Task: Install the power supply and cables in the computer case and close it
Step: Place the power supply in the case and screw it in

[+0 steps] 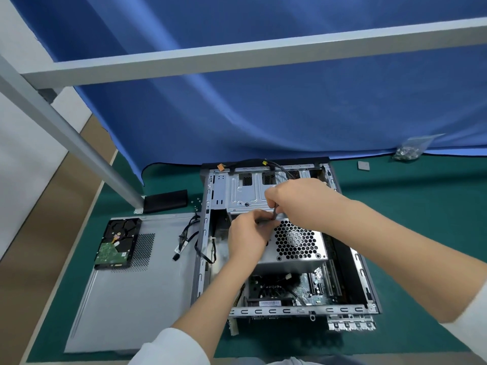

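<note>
The open computer case (208,206) lies on its side on the green mat. Inside it sits the grey power supply (300,243) with a honeycomb fan grille. Below that, the motherboard (313,285) shows with black cables across it. My left hand (246,237) and my right hand (297,200) meet above the power supply's far edge, both pinching a thin dark cable (274,212). Another black cable (283,168) arches over the case's far rim. The grey side panel (123,293) lies flat to the left of the case.
A hard drive (117,243) rests on the side panel. Loose black cables (184,239) hang over the case's left wall. A black block (166,201) sits by a metal frame post. A bag of screws (408,151) and a small grey square (363,165) lie at the far right.
</note>
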